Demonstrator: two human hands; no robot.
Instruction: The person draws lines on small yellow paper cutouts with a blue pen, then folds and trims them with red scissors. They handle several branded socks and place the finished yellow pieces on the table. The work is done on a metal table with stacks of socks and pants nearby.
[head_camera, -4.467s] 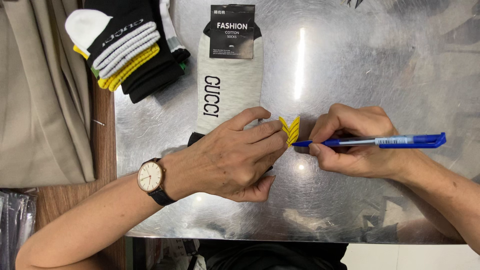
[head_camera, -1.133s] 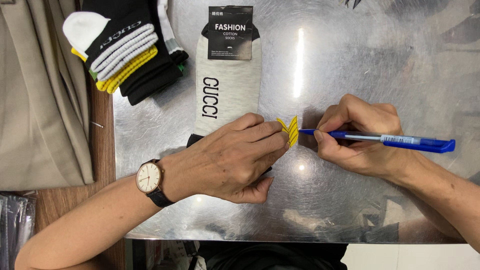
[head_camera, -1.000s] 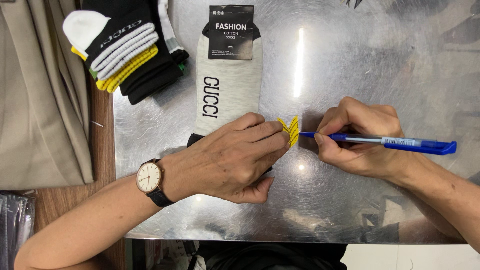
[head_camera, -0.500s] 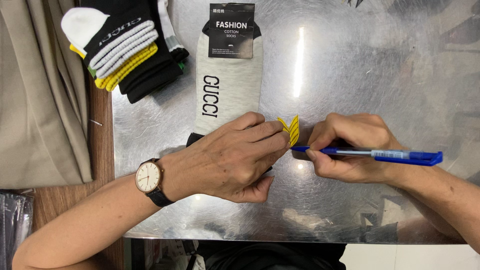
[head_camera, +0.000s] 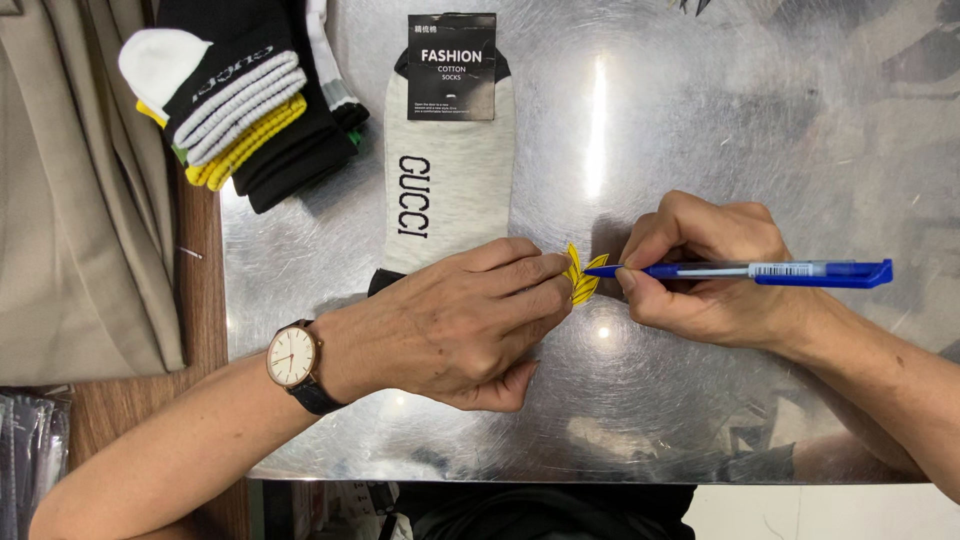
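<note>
Here the left hand (head_camera: 455, 320) lies on the shiny metal desk (head_camera: 760, 120), its grip pinching a small yellow tag (head_camera: 580, 275) at the fingertips, just below a grey packaged sock (head_camera: 450, 190). The right hand (head_camera: 705, 270) has its grip closed around a blue pen (head_camera: 750, 270), tip touching the tag. Folded socks (head_camera: 240, 100) sit far left.

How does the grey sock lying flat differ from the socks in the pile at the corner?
The grey sock lies single and flat with a black card label at its top; the pile of socks is folded, stacked and unlabelled. The grey sock is partly under the left hand; the pile is untouched. The pile mixes black, white, grey and yellow. Both rest on the metal table.
</note>
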